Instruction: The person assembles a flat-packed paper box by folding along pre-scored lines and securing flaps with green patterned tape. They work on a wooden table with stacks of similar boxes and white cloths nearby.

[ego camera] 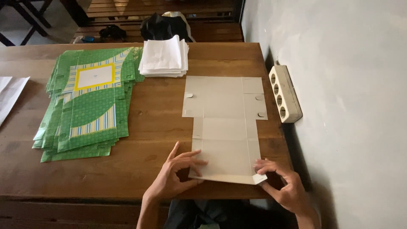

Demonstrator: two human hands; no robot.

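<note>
At the bottom centre of the frame, two bare hands work at the near edge of a wooden surface (140, 169), which ends just below them, with dark clothing showing beneath. The left hand (176, 176), lower centre, has its fingers (193, 163) loosely spread, the thumb and forefinger pinching the near left corner of a flat grey cardboard box blank (224, 123). The right hand (282, 182), lower right, curls its fingers (263, 166) onto the near right corner of the same blank, where a small tab is lifted slightly off the wood. The blank lies unfolded and plain side up, running from the hands toward the middle right of the frame, with crease lines and small round slots visible. Its right edge lies near the surface's right edge, where a pale wall (339, 106) rises and leaves little room on that side. A cream power strip (285, 93) lies along that edge, just beside the blank's far right flap. Left of the blank is a broad strip of bare wood. Beyond it, middle left, lies a fanned stack of printed green box blanks (89, 106) with yellow and striped panels. At upper centre is a stack of white paper sheets (164, 57), and behind it, off the surface, a dark bag (163, 26) sits on a bench.
</note>
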